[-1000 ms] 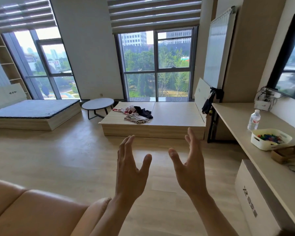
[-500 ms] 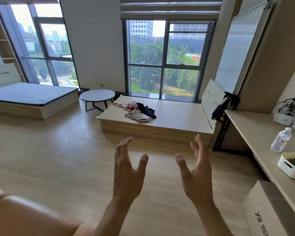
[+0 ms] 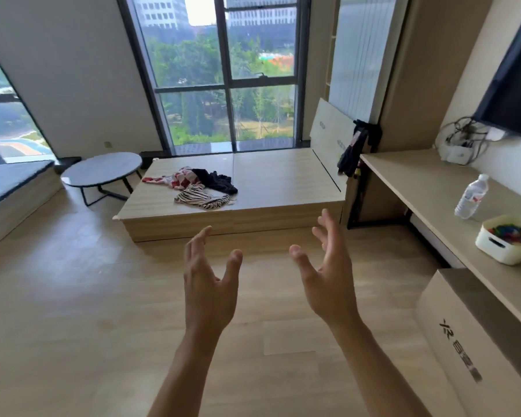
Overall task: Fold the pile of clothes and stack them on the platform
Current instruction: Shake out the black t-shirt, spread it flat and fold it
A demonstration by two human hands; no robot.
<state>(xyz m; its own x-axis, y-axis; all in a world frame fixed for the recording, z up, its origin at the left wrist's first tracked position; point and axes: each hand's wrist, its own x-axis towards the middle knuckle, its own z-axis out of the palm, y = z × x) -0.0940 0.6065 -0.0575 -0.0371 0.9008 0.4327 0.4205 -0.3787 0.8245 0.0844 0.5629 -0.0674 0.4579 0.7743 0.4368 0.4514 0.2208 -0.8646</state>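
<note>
Platform (image 3: 283, 182) and clothes pile (image 3: 199, 189) nearer now — left hand (image 3: 209, 284), right hand (image 3: 328, 275) wide, empty

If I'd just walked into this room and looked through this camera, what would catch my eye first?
Two bare hands fill the foreground, the left hand and right hand raised with fingers spread, holding nothing. Beyond them, a jumbled pile of clothes, striped, red-and-white and dark, lies unfolded on the low wooden platform in front of the tall window.

Round table (image 3: 101, 169), water bottle (image 3: 470, 196) and white bin (image 3: 507, 242) on desk (image 3: 427, 188).
</note>
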